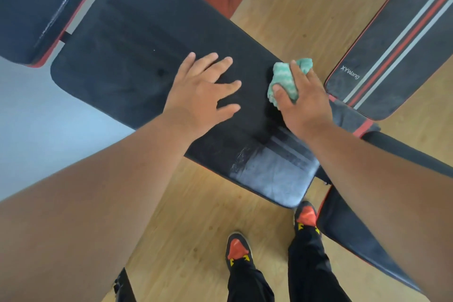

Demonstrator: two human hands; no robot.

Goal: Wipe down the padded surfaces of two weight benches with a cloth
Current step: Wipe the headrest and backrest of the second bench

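**Mid-wipe on the first bench pad, second bench untouched**

Right hand [302,103] bunched around a green cloth [285,78], fingers [282,92] curled over the wad and pressing it onto the black pad [137,44] of the near bench, close to the pad's right edge. Left hand [198,95] laid flat on the same pad just beside, fingers spread wide and straight, holding nothing, seemingly there as a brace.

Around and beyond the cloth, a dark, even, clean-looking surface. Nearer the feet, a pale grey dusty patch [277,174] at the pad's near end, cut by a few dark streaks where wiping seems to have reached. So: most of this pad likely done, the near end clearly not.

At upper left, a separate dark cushion [36,7] beyond a red and silver frame, with a faint whitish line across it; hard to say whether cleaned. At upper right, the second bench [392,51], black with red and white stripes and a printed brand name, well apart from both hands, faintly grey and dusty, probably not yet started.

By this reading, well under halfway through the task: dusty end of the near pad left, perhaps the upper-left cushion, then the whole striped bench. Wooden floor [196,216] below, two red and black shoes [237,250] near the dusty end.
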